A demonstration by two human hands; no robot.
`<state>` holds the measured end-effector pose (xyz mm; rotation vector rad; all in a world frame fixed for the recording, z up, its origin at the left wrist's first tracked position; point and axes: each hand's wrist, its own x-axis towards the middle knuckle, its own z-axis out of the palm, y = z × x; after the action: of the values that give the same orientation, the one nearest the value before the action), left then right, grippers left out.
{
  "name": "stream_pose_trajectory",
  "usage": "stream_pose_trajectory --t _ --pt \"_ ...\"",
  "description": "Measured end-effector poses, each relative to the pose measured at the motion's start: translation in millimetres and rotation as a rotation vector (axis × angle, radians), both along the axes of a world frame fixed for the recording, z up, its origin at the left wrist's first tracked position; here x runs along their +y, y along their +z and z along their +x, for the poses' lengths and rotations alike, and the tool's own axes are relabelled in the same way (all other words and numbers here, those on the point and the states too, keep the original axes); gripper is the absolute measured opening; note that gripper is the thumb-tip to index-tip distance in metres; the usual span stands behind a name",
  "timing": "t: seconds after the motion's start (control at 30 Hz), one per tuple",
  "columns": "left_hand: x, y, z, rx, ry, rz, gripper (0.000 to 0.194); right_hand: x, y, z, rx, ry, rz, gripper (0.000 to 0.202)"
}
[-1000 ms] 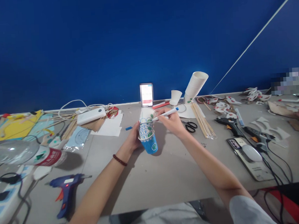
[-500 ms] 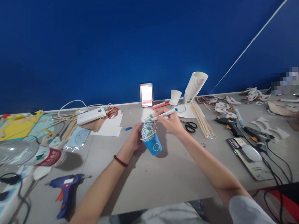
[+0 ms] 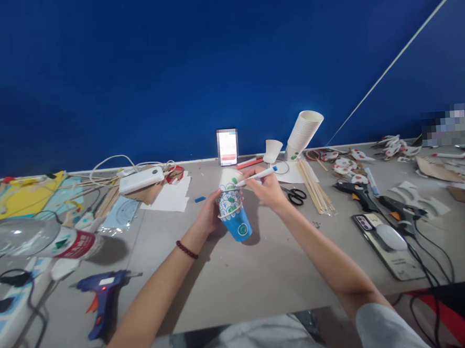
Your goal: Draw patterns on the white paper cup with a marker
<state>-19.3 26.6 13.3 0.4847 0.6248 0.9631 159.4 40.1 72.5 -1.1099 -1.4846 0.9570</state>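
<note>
Paper cups joined together (image 3: 230, 208) are held tilted above the middle of the table. Their upper part is white with blue scale-like curves and green spots, the lower part solid blue with a round mark. My left hand (image 3: 210, 212) is wrapped round their left side, a dark red bead bracelet on the wrist. A white marker with a blue end (image 3: 260, 176) is gripped in my right hand (image 3: 265, 186), its tip at the white upper cup. A small blue cap (image 3: 200, 199) lies left of the cups. Behind them stands a lit phone (image 3: 227, 147).
Right of the cups are scissors (image 3: 296, 195), wooden sticks (image 3: 314, 185), a tall cup stack (image 3: 304, 133), black glue guns and a phone (image 3: 390, 248). On the left lie a bottle (image 3: 43, 238), a blue glue gun (image 3: 102, 297) and a power strip (image 3: 12, 308).
The marker and my right hand have shifted very slightly. My left hand and the cups look almost unmoved. At the far right edge, another person's hand has moved out of view.
</note>
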Motion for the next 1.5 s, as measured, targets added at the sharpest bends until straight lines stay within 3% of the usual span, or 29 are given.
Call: stream_pose_trajectory --t 1.1,1.5 --pt "-1 4.6 -2 -0.011 -0.007 -0.016 0.043 6 -4.8 3 0.062 -0.02 0.0 0.005" --pt "-3 11.7 1 -0.009 0.01 -0.056 0.046 3 -3.7 1 -0.003 -0.034 0.089 0.006"
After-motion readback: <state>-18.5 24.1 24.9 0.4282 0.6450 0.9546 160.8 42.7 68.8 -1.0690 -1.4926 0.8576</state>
